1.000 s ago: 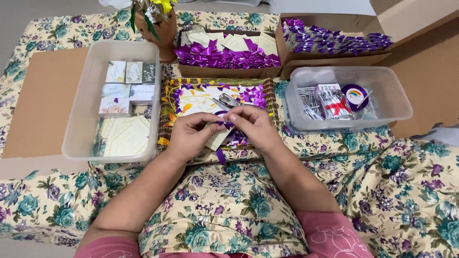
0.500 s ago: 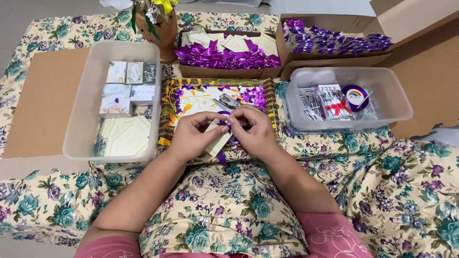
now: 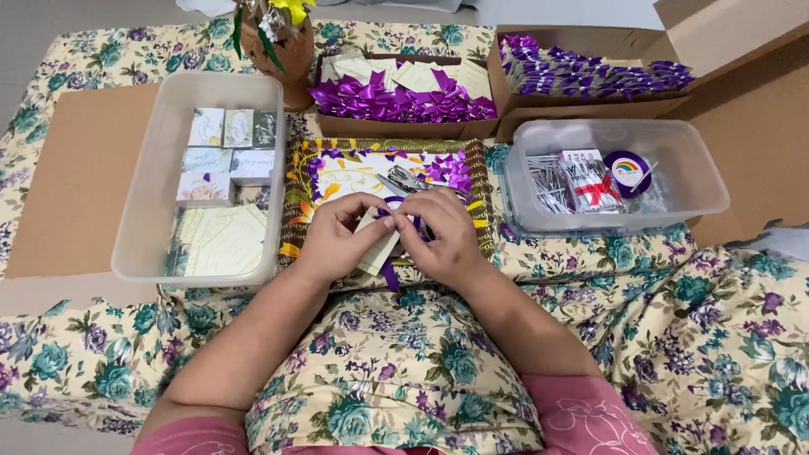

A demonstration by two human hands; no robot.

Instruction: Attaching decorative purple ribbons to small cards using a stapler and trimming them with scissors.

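My left hand and my right hand meet over the front edge of a decorated tray. Between them they hold a small cream card with a purple ribbon on it; the ribbon's tail hangs below the hands. The fingertips of both hands pinch the ribbon at the card's top. A metal hole punch and loose purple bows lie on the tray just behind the hands.
A clear bin at left holds small boxes and cards. A clear bin at right holds packets and a tape roll. Cardboard boxes of purple-bowed cards stand behind, beside a flower pot. Floral cloth covers the table and my lap.
Both hands have stayed in place over the tray's front edge, with the fingers shifting slightly on the ribbon and card. Nothing else has moved.
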